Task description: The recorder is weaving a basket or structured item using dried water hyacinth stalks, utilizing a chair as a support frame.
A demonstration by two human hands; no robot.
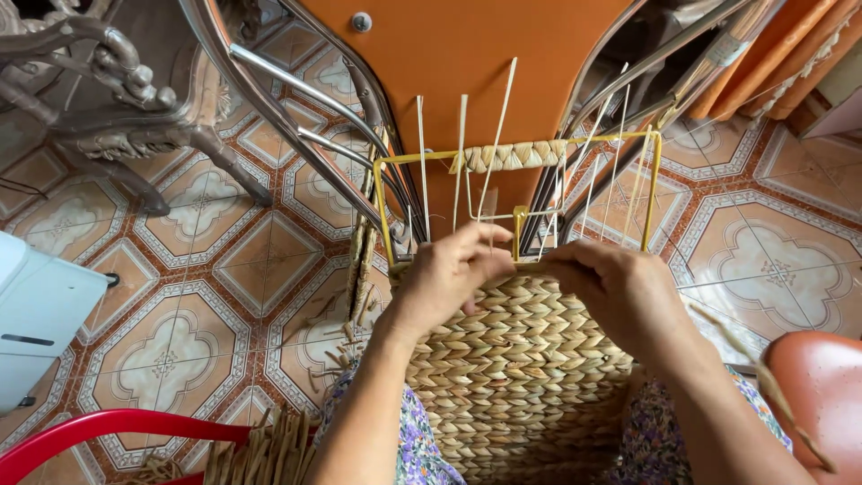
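A half-woven straw basket (521, 368) rests on my lap, its braided wall rising on a yellow wire frame (654, 180). My left hand (449, 274) pinches pale upright straw strands (462, 153) at the top edge of the weave. Close beside it, my right hand (620, 292) grips the weave's upper rim with curled fingers. A short braided band (512, 155) wraps the frame's far top bar. Thin strands stick up from the frame between the two hands and beyond.
An orange chair seat with chrome legs (467, 54) stands just behind the basket. A dark carved chair (117, 81) is at the far left, a white appliance (36, 314) at the left edge, a red plastic rim (108, 427) and loose straw (269, 454) near my knee. Patterned tile floor (772, 233) surrounds everything.
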